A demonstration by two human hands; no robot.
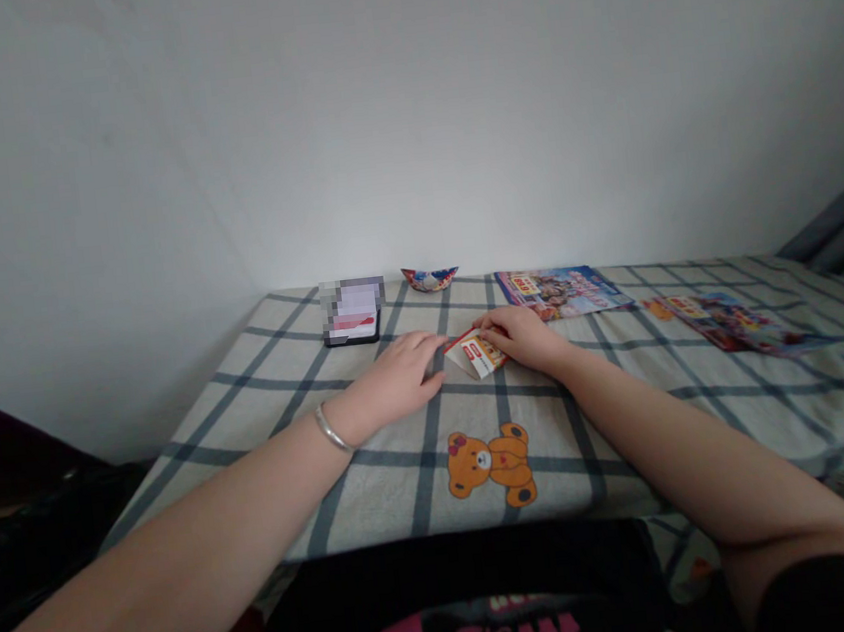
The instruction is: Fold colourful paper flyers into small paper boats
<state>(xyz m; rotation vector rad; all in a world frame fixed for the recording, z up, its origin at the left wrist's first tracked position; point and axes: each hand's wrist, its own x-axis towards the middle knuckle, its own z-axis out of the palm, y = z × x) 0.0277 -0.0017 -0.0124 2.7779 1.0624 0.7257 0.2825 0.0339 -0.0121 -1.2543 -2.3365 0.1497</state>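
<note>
Work lies near the centre of the frame: a small folded piece of glossy paper, white, yellow and red with printed lettering [481, 357], resting on a pale cloth-covered surface with dark blue-grey checks [299, 510]. Right hand [521, 338] comes in from the lower right, fingers bent over the paper's right end and grasping it. Left hand [400, 379] comes from the lower left, silver-coloured metal bangle [333, 428] at the wrist; fingers released, reaching forward, thumb apart, tips at the paper's left corner. Cannot tell whether they touch it. Upper centre, near the wall: a small boat-shaped fold of blue, red and white printed paper [430, 280], its two ends pointing up. Left of it, a dark-edged rectangular phone [355, 325], screen lit, partly pixelated. Right of centre, beyond the right hand, a flat colourful printed leaflet, mostly blue and pink [570, 290]; farther right, a second printed leaflet in similar colours [743, 322]. Below the hands, a brown cartoon bear printed on the cloth [489, 467], its head toward the left. Plain whitish wall [400, 107] fills the upper frame.
</note>
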